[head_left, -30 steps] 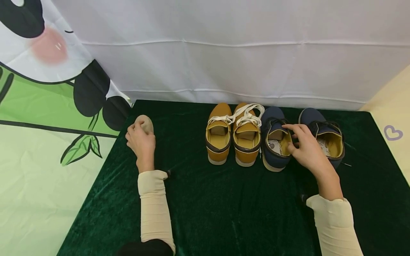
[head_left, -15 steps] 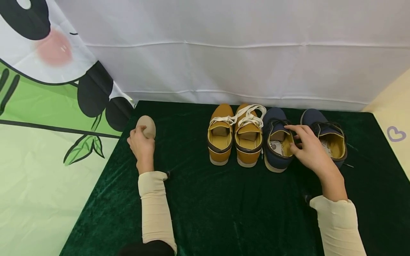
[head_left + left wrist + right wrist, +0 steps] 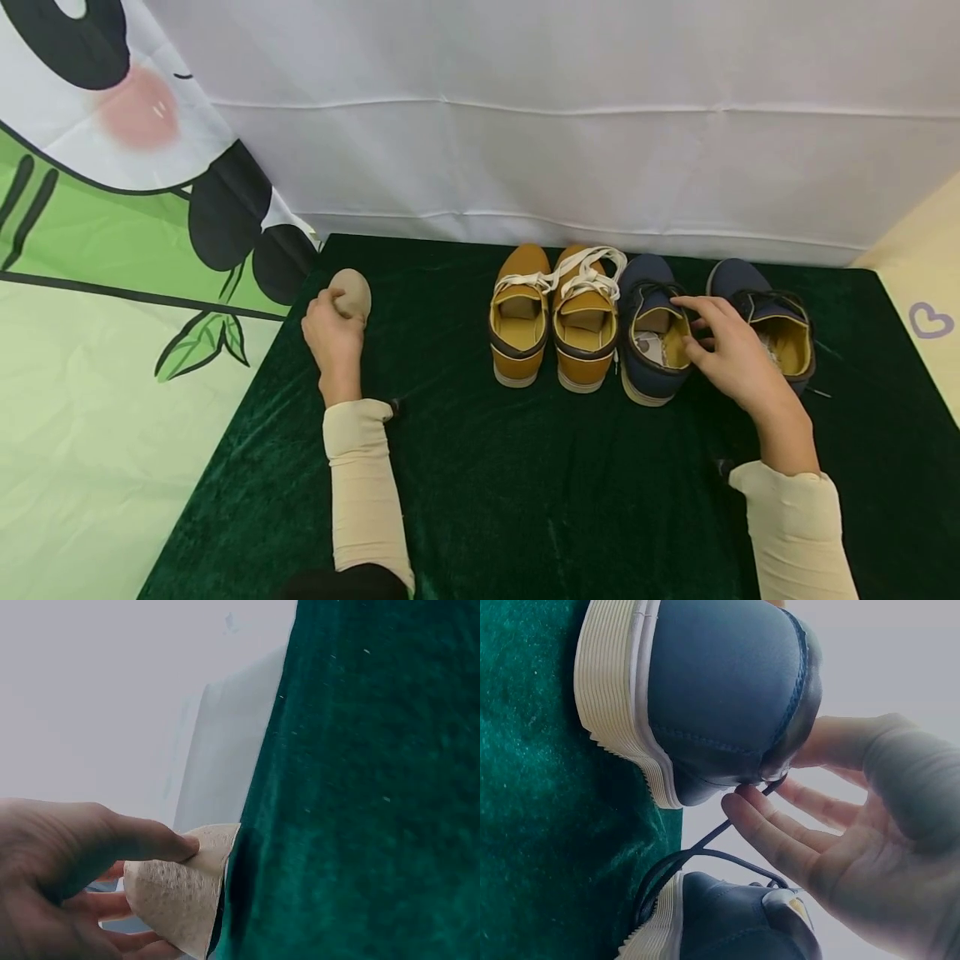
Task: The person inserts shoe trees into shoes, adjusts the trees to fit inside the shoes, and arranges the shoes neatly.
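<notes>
At the left of the head view, my left hand point(image 3: 334, 340) holds a beige, rounded, hollow-looking moulded shoe insert point(image 3: 351, 293) resting at the dark green cloth. The left wrist view shows the thumb on the rough shell point(image 3: 180, 892), with the other fingers on its opposite side. My right hand point(image 3: 731, 354) is at the collar of a navy lace-up shoe point(image 3: 651, 375), thumb at the opening's right rim and forefinger by the laces. From the right wrist, the thumb tip disappears behind the collar while other fingers touch its outer side. A second navy shoe point(image 3: 757, 293) lies partly behind this hand.
Two tan shoes point(image 3: 517, 358) with white laces stand left of the navy pair, toes toward the back. White cloth point(image 3: 480, 167) hangs along the rear edge of the green cloth point(image 3: 480, 483). A printed panel point(image 3: 217, 417) borders the left side.
My left hand has shifted from lying over the insert to its left and near side, uncovering more of the insert. The right hand stays at the navy shoe. The head view has turned slightly.
</notes>
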The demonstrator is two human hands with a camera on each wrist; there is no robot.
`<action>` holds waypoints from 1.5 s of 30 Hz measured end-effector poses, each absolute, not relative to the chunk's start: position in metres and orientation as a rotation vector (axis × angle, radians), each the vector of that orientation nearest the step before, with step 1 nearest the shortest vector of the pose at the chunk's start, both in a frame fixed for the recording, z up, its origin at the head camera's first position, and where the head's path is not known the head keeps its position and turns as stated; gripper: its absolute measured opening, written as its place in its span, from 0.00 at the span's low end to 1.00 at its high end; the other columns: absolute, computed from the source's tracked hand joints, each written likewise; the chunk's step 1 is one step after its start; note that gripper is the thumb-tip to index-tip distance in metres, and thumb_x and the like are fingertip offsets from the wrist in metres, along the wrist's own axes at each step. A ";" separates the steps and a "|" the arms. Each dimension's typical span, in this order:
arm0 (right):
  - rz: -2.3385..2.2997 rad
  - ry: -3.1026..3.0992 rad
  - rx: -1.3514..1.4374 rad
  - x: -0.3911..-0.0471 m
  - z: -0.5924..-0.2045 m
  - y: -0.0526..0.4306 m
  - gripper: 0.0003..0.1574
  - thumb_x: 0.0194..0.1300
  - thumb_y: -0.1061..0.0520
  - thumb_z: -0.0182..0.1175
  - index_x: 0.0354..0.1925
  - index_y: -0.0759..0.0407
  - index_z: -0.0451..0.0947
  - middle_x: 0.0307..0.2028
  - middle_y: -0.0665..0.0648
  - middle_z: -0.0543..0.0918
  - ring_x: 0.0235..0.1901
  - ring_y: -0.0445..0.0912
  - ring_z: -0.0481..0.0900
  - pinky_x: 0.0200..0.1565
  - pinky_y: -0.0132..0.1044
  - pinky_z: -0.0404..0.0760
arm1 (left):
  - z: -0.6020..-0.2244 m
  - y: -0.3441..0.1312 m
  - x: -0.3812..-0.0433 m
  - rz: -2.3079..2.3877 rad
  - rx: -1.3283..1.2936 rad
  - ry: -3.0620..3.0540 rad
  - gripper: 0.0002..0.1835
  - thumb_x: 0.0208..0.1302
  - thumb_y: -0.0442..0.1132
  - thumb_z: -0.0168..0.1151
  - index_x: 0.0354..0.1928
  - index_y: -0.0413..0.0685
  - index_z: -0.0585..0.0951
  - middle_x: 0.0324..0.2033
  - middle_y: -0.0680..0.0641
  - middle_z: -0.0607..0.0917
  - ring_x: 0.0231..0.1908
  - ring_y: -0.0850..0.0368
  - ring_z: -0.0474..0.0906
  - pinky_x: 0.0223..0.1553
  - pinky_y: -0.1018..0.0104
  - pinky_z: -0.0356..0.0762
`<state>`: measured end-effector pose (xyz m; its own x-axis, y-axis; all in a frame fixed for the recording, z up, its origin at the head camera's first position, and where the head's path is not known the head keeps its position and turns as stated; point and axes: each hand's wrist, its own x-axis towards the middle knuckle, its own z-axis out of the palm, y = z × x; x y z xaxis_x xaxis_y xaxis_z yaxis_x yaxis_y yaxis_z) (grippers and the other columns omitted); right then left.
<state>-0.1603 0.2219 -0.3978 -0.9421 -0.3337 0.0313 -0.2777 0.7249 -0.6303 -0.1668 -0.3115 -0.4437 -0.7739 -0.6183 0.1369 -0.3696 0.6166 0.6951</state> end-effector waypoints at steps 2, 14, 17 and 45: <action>-1.026 2.839 -0.510 -0.160 -0.398 0.222 0.37 0.72 0.68 0.57 0.76 0.59 0.64 0.71 0.73 0.65 0.59 0.68 0.72 0.57 0.71 0.77 | -0.439 -0.310 -0.166 -0.958 0.796 -2.475 0.25 0.63 0.32 0.67 0.63 0.41 0.79 0.62 0.32 0.81 0.65 0.30 0.71 0.73 0.40 0.62; -1.023 2.836 -0.487 -0.160 -0.400 0.224 0.35 0.74 0.67 0.56 0.76 0.57 0.64 0.72 0.71 0.65 0.61 0.68 0.72 0.58 0.71 0.76 | -0.420 -0.287 -0.170 -1.056 0.715 -2.477 0.29 0.65 0.42 0.73 0.66 0.44 0.76 0.66 0.37 0.80 0.68 0.36 0.69 0.73 0.39 0.64; -1.028 2.831 -0.490 -0.160 -0.401 0.224 0.36 0.74 0.67 0.56 0.76 0.57 0.64 0.72 0.71 0.65 0.61 0.68 0.72 0.58 0.70 0.76 | -0.418 -0.280 -0.170 -1.049 0.661 -2.473 0.28 0.65 0.43 0.75 0.65 0.45 0.78 0.65 0.38 0.81 0.67 0.36 0.71 0.72 0.40 0.65; -1.009 2.857 -0.497 -0.161 -0.400 0.224 0.36 0.73 0.68 0.56 0.76 0.58 0.65 0.71 0.71 0.67 0.59 0.67 0.73 0.57 0.70 0.77 | -0.397 -0.251 -0.169 -0.783 0.469 -2.422 0.29 0.59 0.59 0.77 0.56 0.50 0.83 0.50 0.41 0.88 0.48 0.42 0.78 0.51 0.45 0.76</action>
